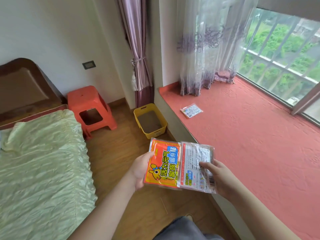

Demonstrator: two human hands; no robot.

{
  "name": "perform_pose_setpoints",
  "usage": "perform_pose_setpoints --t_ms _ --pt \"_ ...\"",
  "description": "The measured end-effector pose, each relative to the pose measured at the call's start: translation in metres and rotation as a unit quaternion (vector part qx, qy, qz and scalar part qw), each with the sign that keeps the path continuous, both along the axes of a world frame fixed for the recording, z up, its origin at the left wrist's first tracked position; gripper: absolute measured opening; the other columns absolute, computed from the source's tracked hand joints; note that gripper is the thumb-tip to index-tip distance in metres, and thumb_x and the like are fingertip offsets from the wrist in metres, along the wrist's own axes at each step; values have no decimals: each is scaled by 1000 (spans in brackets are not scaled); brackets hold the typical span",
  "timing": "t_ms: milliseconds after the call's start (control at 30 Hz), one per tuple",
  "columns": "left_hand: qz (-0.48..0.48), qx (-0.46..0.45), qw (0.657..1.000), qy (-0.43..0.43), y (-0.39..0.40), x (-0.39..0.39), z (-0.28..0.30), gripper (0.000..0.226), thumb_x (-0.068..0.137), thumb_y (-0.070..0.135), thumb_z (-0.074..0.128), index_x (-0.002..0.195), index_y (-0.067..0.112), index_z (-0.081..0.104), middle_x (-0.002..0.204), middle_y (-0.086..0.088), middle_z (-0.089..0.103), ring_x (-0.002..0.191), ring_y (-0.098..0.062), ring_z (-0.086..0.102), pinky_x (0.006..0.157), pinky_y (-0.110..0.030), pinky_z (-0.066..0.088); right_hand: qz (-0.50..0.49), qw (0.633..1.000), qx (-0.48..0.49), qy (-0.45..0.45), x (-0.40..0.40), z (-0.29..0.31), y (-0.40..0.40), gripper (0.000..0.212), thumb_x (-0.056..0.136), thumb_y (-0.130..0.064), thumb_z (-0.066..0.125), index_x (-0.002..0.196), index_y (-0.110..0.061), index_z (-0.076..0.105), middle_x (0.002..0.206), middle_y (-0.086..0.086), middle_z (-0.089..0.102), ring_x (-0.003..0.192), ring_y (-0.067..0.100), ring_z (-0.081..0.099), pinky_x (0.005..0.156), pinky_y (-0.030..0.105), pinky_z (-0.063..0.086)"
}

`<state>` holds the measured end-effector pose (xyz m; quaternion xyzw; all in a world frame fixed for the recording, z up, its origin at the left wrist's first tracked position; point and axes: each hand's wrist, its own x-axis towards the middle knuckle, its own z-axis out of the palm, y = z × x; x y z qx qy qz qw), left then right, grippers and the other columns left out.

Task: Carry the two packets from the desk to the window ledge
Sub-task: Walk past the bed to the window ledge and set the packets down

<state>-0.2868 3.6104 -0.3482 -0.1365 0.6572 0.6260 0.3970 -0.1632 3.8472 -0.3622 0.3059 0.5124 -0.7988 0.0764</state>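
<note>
Holding flat: left hand point(140, 168) closed on orange packet point(163, 164) | right hand point(219, 177) pinching white packet point(195, 163) | probably light, floppy, slick film; grip edges.

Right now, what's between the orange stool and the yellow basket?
Just bare wooden floor, head view, between the orange stool and the yellow basket.
</note>
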Motion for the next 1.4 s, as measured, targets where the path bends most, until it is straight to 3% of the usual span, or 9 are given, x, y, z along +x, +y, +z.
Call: perform_pose_setpoints --t_ms 533,633,767,867,1133,1400 --pt "12 -13 1000 -10 59 -162 -6 40 102 41 46 106 14 75 100 -17 80 88 -34 78 71 -44 64 26 999 -14 -15 -166 -9 58 25 98 -12 61 122 -10 58 105 19 79 93 39 77 68 41 63" --pt "4 -1 1000 -11 63 -205 -11 41 102 41 46 110 12 73 101 -17 80 90 -34 78 82 -49 62 10 1000 -3 -18 -207 -9 58 22 97 -12 61 119 -11 58 102 18 80 88 37 78 64 39 63" --pt "-14 19 1000 -18 65 -266 -8 41 103 38 44 113 10 72 102 -18 80 88 -33 78 72 -42 64 -24 1000 15 -13 -260 -7 51 20 98 -8 59 119 -7 60 102 18 80 89 38 78 66 42 63" --pt "-37 26 999 -19 68 -305 -4 40 103 39 44 114 12 72 105 -17 79 93 -33 77 72 -41 64 -45 999 15 -15 -291 -6 48 19 98 -8 59 117 -8 61 100 18 80 88 38 78 64 41 63" --pt "-108 33 993 -35 107 -370 -8 40 102 39 46 104 14 77 104 -17 80 92 -33 78 66 -38 63 -111 994 -5 -15 -326 -8 65 21 99 -7 58 119 -6 60 100 18 80 86 36 79 63 41 64" --pt "-173 33 983 -49 185 -410 -18 44 102 42 45 98 18 81 111 -18 78 101 -35 75 85 -46 60 -158 987 -18 -3 -347 -12 121 24 100 -6 55 123 -4 59 106 21 78 89 37 78 66 42 64"
